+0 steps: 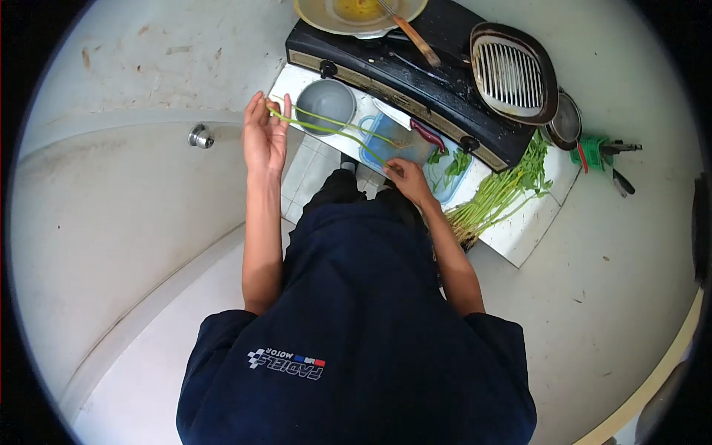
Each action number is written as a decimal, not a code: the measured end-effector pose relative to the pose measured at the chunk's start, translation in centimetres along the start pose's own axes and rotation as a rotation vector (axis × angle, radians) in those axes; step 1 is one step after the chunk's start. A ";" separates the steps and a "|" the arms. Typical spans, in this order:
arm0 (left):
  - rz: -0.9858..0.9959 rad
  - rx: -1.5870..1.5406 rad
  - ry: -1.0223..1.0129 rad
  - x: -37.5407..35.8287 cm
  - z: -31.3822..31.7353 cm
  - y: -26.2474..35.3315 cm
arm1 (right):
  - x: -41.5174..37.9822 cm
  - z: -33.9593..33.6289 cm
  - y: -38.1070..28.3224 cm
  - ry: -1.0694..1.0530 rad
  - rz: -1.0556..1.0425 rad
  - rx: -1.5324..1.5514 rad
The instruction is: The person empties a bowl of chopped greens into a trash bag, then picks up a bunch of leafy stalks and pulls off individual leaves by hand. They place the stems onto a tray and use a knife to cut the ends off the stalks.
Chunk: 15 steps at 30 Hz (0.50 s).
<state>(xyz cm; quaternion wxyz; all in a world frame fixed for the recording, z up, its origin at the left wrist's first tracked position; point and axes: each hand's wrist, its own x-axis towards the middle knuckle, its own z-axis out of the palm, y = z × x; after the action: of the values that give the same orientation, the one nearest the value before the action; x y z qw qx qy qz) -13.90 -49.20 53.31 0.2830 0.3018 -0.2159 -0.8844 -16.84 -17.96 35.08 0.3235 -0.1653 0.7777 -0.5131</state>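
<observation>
Long, thin green vegetable stems (326, 129) stretch between my two hands above the counter's front edge. My left hand (267, 141) is raised palm up, its curled fingers at the far end of the stems and its thumb held apart. My right hand (408, 179) pinches the lower stem near the cutting board. Beneath the stems is a grey bowl (326, 107). The blue cutting board (400, 137) carries some loose green leaves (449, 170) and a knife with a dark red handle (427, 136).
A bundle of leafy green stems (500, 196) lies on the white counter (530, 230) at right. Behind stands a black gas stove (415, 74) bearing a pan (360, 18) with a wooden-handled utensil (415, 42) and a grill pan (513, 74). A green holder (588, 152) contains utensils.
</observation>
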 end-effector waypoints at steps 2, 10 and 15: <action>0.191 0.279 0.056 1.6 -2.0 0.7 | -0.2 -0.5 -0.2 0.064 -0.007 -0.044; 0.250 0.770 0.073 9.4 -7.8 -0.2 | 1.7 -0.7 -1.9 0.297 -0.121 -0.229; 0.624 1.451 -0.130 13.0 -9.0 0.4 | 3.6 0.9 -3.3 0.322 -0.048 -0.266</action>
<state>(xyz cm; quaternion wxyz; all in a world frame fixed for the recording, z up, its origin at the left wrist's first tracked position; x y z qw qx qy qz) -16.38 -59.60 41.67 0.2373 0.2842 -0.8292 -0.4187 -19.16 -22.07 36.63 0.1581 -0.1411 0.8760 -0.4333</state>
